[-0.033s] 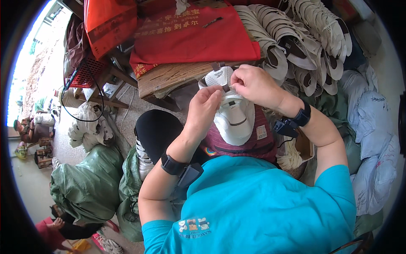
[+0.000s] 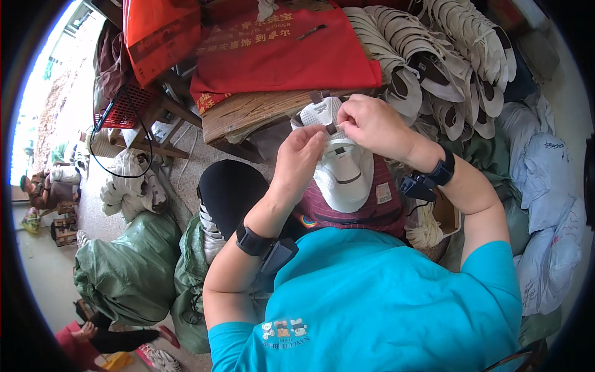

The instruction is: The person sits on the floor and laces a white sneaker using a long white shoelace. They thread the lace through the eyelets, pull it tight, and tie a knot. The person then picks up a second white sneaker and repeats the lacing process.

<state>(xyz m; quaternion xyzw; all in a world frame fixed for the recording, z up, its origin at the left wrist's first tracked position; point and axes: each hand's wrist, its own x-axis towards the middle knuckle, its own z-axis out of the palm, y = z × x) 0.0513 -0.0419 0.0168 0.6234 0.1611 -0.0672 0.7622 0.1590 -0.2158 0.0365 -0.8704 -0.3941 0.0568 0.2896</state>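
Observation:
A white shoe (image 2: 344, 193) lies on the maroon cloth (image 2: 387, 201) over my lap, its toe pointing toward me. Its perforated white tongue (image 2: 321, 113) with a brown loop shows beyond my fingers. My left hand (image 2: 299, 152) is closed in a pinch at the left side of the shoe's opening. From the right, my right hand (image 2: 375, 127) pinches close to the same spot, thumb and forefinger together. What lies between the fingertips is too small and covered to make out.
A wooden table (image 2: 248, 115) with a red cloth (image 2: 291, 62) stands ahead. Rows of stacked shoe uppers (image 2: 427, 46) fill the far right. A bundle of cream laces (image 2: 424, 229) sits by my right side. Green sacks (image 2: 127, 266) and pale sacks (image 2: 548, 180) flank me.
My hands and the shoe have barely moved. At the lower left, another person's leg and foot have shifted.

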